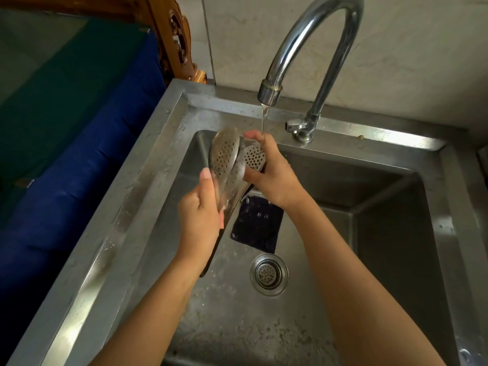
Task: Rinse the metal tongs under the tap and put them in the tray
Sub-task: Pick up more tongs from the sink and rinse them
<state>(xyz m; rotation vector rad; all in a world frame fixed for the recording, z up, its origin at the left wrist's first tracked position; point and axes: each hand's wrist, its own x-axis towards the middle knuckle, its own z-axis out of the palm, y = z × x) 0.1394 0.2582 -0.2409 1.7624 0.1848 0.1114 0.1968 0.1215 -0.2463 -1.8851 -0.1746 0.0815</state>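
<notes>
The metal tongs (224,157) have two perforated spoon-shaped heads and are held over the sink's back left corner. My left hand (200,220) grips their handles from below. My right hand (266,175) is closed around the right-hand head, thumb on its front. The curved chrome tap (311,48) runs a thin stream of water (263,120) that lands on my right hand's fingers at the tongs' tips. No tray is in view.
The steel sink (132,207) has a round drain strainer (268,274) near the middle and a dark square pad (257,224) lying on its floor. The tap's valve handle (295,125) sits on the back ledge. Blue and green cloth (79,128) lies to the left.
</notes>
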